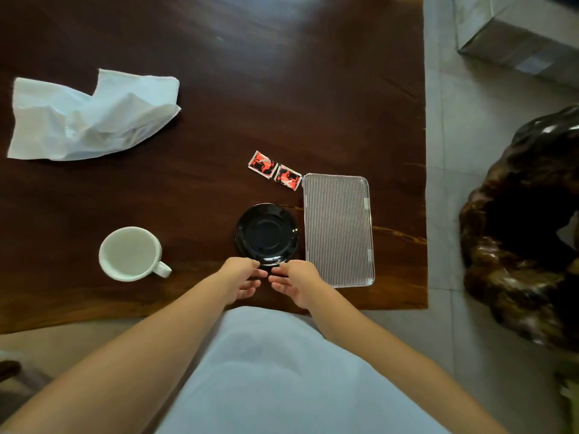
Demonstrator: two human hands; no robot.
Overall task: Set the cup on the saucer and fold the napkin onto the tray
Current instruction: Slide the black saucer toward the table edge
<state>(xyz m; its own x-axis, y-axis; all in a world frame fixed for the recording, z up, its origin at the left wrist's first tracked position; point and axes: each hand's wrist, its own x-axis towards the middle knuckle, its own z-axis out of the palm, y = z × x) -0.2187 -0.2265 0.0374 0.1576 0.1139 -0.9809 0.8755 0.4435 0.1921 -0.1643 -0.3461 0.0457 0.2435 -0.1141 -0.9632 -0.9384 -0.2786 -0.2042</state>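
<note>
A black saucer [266,234] lies on the dark wooden table [219,89], just left of a ribbed silver tray [338,230]. My left hand [239,278] and my right hand [296,283] both touch the saucer's near rim, thumbs on top and fingers curled below it. A white cup [130,253] stands upright to the left, apart from the saucer, handle pointing right. A crumpled white napkin [91,115] lies at the far left of the table.
Two red and black sachets [275,170] lie joined behind the saucer, touching the tray's far left corner. The table's right edge runs just beyond the tray. A dark carved wooden stool [526,233] stands on the tiled floor at the right.
</note>
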